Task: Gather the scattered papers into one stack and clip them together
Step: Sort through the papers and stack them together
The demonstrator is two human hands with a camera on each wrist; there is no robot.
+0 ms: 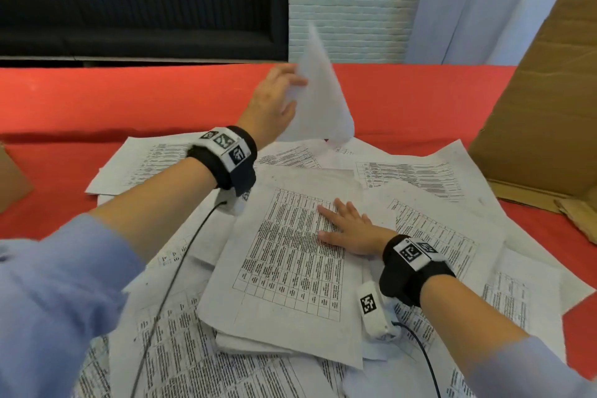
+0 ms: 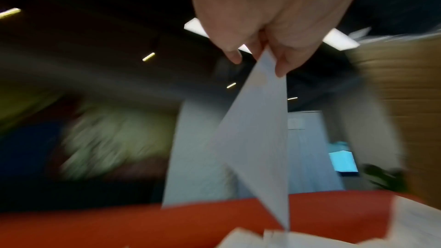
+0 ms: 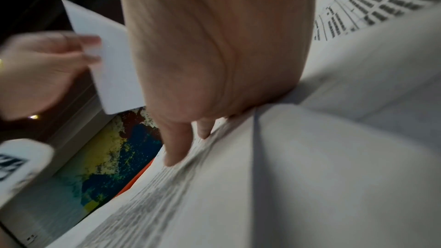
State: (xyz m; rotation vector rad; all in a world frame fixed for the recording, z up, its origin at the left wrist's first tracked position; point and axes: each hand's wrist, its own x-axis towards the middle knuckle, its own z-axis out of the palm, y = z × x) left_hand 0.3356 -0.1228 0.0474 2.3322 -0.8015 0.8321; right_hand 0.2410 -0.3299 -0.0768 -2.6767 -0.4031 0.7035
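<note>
Several printed sheets [image 1: 420,178] lie scattered over the red table [image 1: 97,100]. In the middle sits a small stack [image 1: 284,255] with a table-printed page on top. My right hand [image 1: 347,229] lies flat on that stack, fingers straight, pressing it down [image 3: 214,63]. My left hand [image 1: 274,97] is raised beyond the pile and pinches one blank-sided sheet [image 1: 318,97] by its edge between thumb and fingers [image 2: 274,59]. The sheet [image 2: 260,139] hangs in the air above the far papers. No clip is in view.
A large open cardboard box [image 1: 542,107] stands at the right, its flap [image 1: 578,213] lying on the table. Another cardboard corner [image 1: 13,178] shows at the left edge. Cables [image 1: 174,271] run from both wrist cameras over the papers. A dark sofa [image 1: 142,22] stands behind the table.
</note>
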